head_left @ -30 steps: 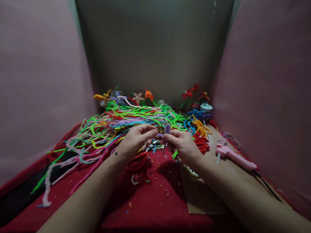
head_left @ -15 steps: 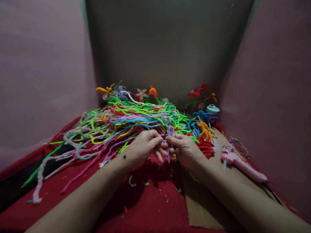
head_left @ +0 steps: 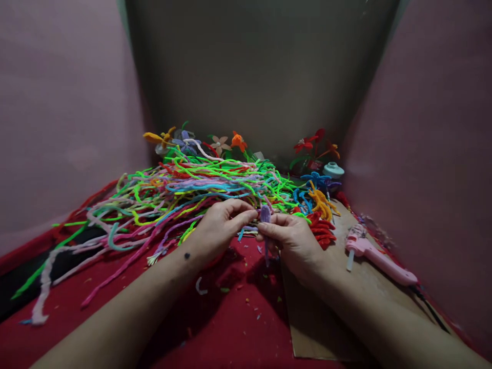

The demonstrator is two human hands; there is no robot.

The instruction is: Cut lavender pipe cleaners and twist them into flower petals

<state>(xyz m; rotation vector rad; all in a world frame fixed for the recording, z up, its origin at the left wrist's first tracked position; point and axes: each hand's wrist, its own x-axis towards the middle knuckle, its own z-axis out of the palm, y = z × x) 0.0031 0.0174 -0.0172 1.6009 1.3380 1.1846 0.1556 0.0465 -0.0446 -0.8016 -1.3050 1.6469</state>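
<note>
A light purple petal of bent pipe cleaner (head_left: 265, 214) stands upright between my hands, its stem end hanging below the fingers. My right hand (head_left: 295, 243) pinches it between thumb and forefinger. My left hand (head_left: 221, 228) is just to its left, thumb and forefinger brought together near the petal's edge; whatever is between those fingertips is too small to make out. Right behind both hands lies a big heap of coloured pipe cleaners (head_left: 215, 187) in green, pink, blue, yellow and purple.
Red petals (head_left: 322, 230), orange petals (head_left: 323, 204) and a blue flower (head_left: 315, 179) lie right of the heap. A pink glue gun (head_left: 380, 261) rests on cardboard (head_left: 319, 328). Finished flowers (head_left: 220, 145) stand at the back. Scraps dot the red cloth (head_left: 230, 333).
My left fingers, earlier spread under the petal, have drawn up into a pinch beside it. The petal sits slightly lower in my right hand. The whole view has shifted a little.
</note>
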